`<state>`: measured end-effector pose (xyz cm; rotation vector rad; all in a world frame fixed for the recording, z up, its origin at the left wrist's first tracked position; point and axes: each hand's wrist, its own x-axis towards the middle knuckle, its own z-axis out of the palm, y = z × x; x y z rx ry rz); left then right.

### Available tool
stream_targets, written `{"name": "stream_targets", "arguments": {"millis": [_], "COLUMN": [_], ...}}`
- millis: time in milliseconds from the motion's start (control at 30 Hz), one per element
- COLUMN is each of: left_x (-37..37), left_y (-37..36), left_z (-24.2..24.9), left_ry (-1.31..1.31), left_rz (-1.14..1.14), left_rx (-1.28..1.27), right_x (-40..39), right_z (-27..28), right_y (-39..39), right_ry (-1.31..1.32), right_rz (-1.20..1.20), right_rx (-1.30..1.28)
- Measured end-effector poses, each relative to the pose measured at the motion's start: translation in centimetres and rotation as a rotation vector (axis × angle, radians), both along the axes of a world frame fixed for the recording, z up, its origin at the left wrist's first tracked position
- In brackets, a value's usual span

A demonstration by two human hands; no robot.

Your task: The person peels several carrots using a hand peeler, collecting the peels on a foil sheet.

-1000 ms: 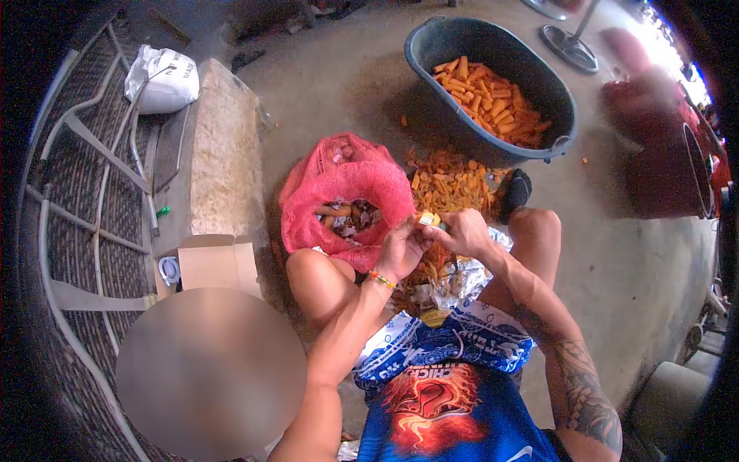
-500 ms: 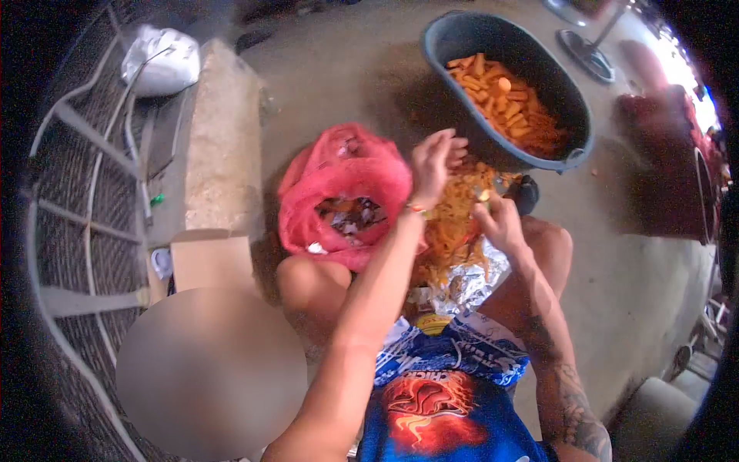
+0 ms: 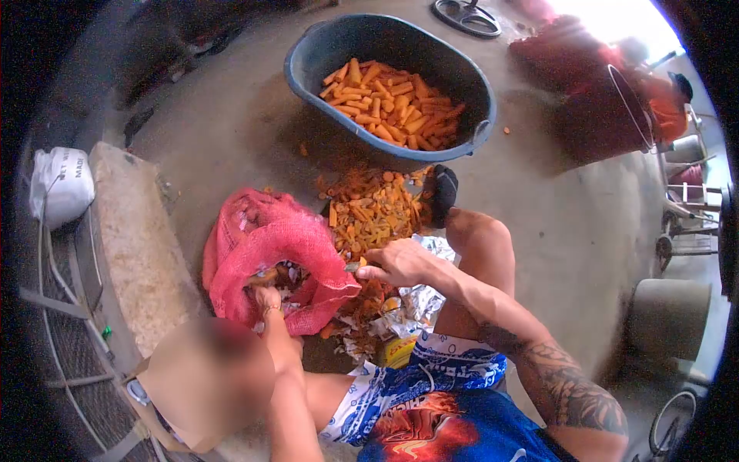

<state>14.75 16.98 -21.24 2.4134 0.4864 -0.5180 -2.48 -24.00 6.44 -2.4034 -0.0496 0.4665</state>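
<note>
My left hand (image 3: 266,299) reaches down into the mouth of a pink mesh sack (image 3: 235,231); its fingers are partly hidden among brown pieces and pale, purplish scraps. My right hand (image 3: 400,264) is closed around a small knife (image 3: 352,266), whose short blade points left toward the sack's edge. Most of the knife is covered by the hand. Below and beyond that hand, a heap of orange carrot peelings and cut ends (image 3: 377,212) lies on the floor. Crumpled foil (image 3: 422,304) sits between my legs, beside a yellow round item (image 3: 400,352).
An oval blue-grey tub (image 3: 481,138) of peeled carrots (image 3: 392,100) stands beyond the heap. A concrete block (image 3: 142,239) and a white bag (image 3: 61,185) are on the left, near metal railing. Dark red sacks (image 3: 589,115) and a grey drum (image 3: 668,316) stand right.
My left hand has gone from above the peelings down into the pink sack. My right hand, still closed, has come nearer the sack. The view has turned, shifting the tub left.
</note>
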Motion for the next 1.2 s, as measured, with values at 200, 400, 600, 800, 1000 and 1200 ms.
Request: {"name": "stream_targets", "arguments": {"millis": [200,400,600,800,1000,1200], "left_x": [0.9,2.9,2.6,0.2,-3.0,-9.9], "left_y": [0.6,-1.6,-1.5,-1.3,-7.9,-12.6], "left_z": [-1.5,-1.1,0.9,2.8,10.2,23.5], "left_ry": [0.174,0.306,0.398,0.564,0.468,0.284], "left_rz": [-0.116,-0.136,-0.065,0.103,0.540,0.419], "left_rx": [-0.124,-0.275,-0.428,-0.834,-1.289,-1.707], "right_x": [0.6,-0.4,-1.2,-1.9,-0.4,0.0], "right_z": [0.2,-1.5,-2.6,-2.3,-4.5,-2.3], "right_y": [0.0,0.3,0.5,0.7,0.6,0.6], "right_ry": [0.127,0.164,0.154,0.143,0.077,-0.072], "right_rz": [-0.005,-0.004,-0.029,-0.088,0.100,-0.114], "right_rx": [0.033,-0.028,-0.024,-0.096,-0.037,0.167]}}
